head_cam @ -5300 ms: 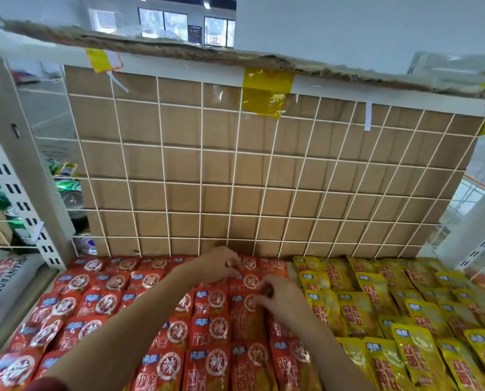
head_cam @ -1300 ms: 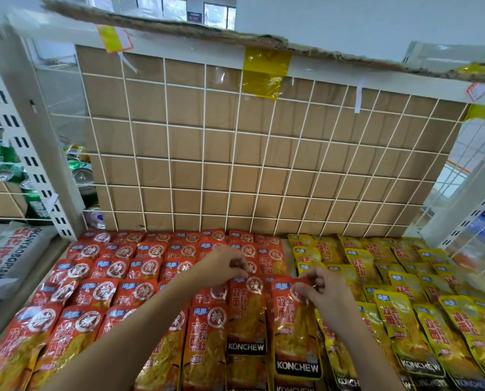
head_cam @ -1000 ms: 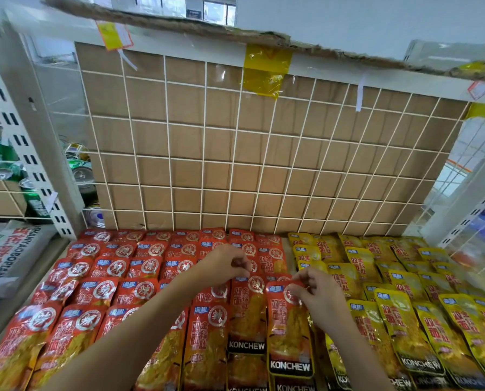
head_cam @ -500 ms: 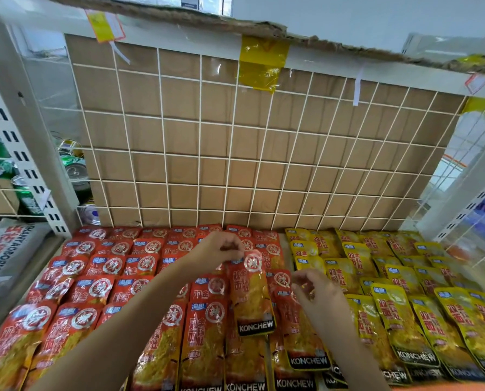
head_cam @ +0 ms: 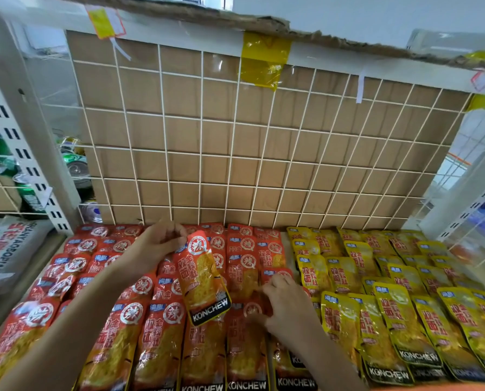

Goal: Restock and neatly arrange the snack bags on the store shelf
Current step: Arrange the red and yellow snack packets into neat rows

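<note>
The left hand [head_cam: 154, 246] was raised over the red rows, its fingers [head_cam: 176, 231] pinched together on the top edge of one red snack bag [head_cam: 203, 280]. That bag hung lifted off the rows, tilted, with its black KONCHEW band at the lower end, above the middle columns of the red snack bags [head_cam: 154, 334].

The right hand [head_cam: 285, 303] lay low on the red bags just right of the lifted one. Its fingers [head_cam: 264, 289] were curled and touching the packets beneath; blur at the fingertips meant I could not tell whether they gripped a bag or only pressed on it.

The red bags filled the left half of the shelf [head_cam: 18, 294] in overlapping rows running front to back. The yellow snack bags [head_cam: 390, 314] filled the right half in the same layout, and the two colour blocks met at a narrow seam near the middle.

Behind the stock stood a white wire grid [head_cam: 235, 153] with brown cardboard [head_cam: 292, 170] behind it. A strip of yellow tape [head_cam: 264, 60] was on the upper frame. Green cans [head_cam: 75, 162] were visible past the left upright [head_cam: 30, 122], on the neighbouring shelf.
</note>
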Available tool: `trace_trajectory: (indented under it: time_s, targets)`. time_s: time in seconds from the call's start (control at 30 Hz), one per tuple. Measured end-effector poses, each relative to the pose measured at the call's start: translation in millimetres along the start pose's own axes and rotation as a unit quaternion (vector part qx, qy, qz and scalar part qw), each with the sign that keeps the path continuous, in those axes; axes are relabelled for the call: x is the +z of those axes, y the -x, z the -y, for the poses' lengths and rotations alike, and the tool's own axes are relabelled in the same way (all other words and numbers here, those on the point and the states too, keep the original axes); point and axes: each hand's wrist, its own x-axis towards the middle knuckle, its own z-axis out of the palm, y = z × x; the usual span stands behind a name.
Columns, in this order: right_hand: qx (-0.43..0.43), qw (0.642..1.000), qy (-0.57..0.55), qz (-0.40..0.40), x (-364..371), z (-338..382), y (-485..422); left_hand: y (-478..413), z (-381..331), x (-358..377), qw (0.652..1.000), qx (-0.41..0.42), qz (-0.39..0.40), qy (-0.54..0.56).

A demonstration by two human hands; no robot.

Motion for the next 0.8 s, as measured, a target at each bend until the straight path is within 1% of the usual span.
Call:
trace_trajectory:
  time_s: [0.1, 0.2, 0.37, 0.47, 0.53, 0.67, 0.8]
  targets:
    - [0.011, 0.999, 0.034, 0.013, 1, 3, -3, 5, 7, -4, 1.000, -0.011, -0.006, 0.002]
    - [0.013, 1.000, 0.020, 0.009, 1, 4, -4, 8, 9, -5, 1.000, -0.017, -0.003, -0.005]
    - [0.032, 0.995, -0.099, -0.012, -1, 3, -7, 10, 10, -6, 0.999, -0.034, -0.008, 0.016]
    - [0.058, 0.983, -0.174, -0.006, -6, 0, -6, 10, 8, -5, 0.999, -0.037, -0.006, 0.016]
    - [0.073, 0.973, -0.218, -0.021, -9, -3, -6, 10, 6, -5, 0.999, -0.036, -0.006, 0.007]
    - [0.105, 0.956, -0.265, -0.070, -15, -15, -5, 5, -2, 3, 1.000, -0.024, -0.001, -0.011]
    - [0.144, 0.939, -0.286, -0.122, -26, -30, 2, -8, -11, 25, 0.998, -0.021, 0.016, -0.051]
